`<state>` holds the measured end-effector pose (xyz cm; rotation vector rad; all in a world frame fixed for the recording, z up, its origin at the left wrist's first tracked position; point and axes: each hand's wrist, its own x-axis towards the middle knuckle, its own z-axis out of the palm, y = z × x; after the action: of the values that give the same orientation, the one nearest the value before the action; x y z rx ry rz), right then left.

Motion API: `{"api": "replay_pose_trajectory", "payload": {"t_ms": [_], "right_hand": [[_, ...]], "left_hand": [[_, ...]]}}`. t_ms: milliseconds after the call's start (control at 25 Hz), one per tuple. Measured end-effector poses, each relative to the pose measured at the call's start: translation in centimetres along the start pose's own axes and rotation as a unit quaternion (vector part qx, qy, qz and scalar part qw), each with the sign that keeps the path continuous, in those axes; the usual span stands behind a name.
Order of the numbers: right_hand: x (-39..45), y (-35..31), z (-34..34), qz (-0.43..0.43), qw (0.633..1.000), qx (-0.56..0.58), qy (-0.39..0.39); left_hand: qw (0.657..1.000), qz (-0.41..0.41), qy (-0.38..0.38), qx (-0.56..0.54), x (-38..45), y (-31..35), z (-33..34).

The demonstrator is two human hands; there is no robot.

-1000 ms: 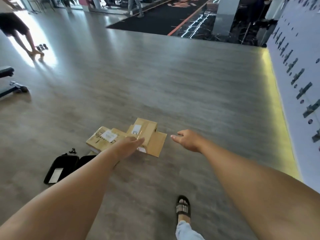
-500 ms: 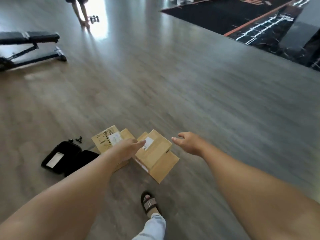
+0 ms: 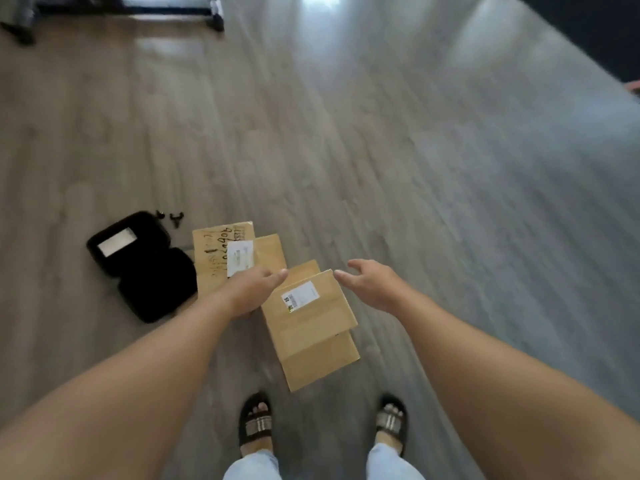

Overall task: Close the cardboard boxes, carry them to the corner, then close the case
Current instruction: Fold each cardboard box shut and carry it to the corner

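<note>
Two cardboard boxes lie on the wood floor in front of my feet. The nearer box [image 3: 311, 323] carries a barcode label and has one flap spread flat toward me. The farther box [image 3: 221, 251] has handwriting and a white label. My left hand [image 3: 252, 289] hovers over the gap between them, fingers extended, holding nothing. Beside the nearer box's far right corner is my right hand [image 3: 372, 284], open with relaxed fingers. A black zip case [image 3: 145, 268] lies open flat to the left of the boxes.
Two small black parts [image 3: 171, 216] lie just beyond the case. A black workout bench base [image 3: 131, 8] stands at the far left. My sandalled feet [image 3: 256, 424] stand just behind the boxes. Bare floor stretches to the right.
I have stepped closer and the view has tilted down, so the boxes now lie directly below my hands. Both hands stay extended and hold nothing.
</note>
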<state>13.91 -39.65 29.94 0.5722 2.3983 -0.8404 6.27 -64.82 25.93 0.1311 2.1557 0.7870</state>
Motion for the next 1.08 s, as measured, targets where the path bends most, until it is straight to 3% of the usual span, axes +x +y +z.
{"api": "replay_pose_trajectory", "payload": {"t_ms": [200,400,600,840,960,1080], "right_hand": [[11.5,6.9,2.8,-0.052,0.996,-0.027,-0.07],[21.0,16.4,8.1,-0.065,0.988,-0.053,-0.13],[30.0,23.8,15.5,-0.071,0.99,-0.064,-0.105],[39.0,26.8,25.6,-0.048,0.998,-0.025,-0.032],[41.7,27.9,27.9,-0.047,0.999,0.022,0.014],[42.2,27.6,27.7,-0.038,0.997,0.068,0.019]], "left_hand": [[0.997,-0.059,0.054,-0.01,7.1,-2.0,6.7],[0.979,-0.177,0.103,0.002,14.0,-7.2,16.3],[0.958,-0.258,0.126,0.013,21.8,-13.9,23.9],[0.939,-0.256,0.231,0.015,31.5,-20.6,28.2],[0.909,-0.263,0.322,0.009,34.5,-22.5,29.2],[0.899,-0.275,0.34,-0.001,35.2,-23.0,28.9]]}}
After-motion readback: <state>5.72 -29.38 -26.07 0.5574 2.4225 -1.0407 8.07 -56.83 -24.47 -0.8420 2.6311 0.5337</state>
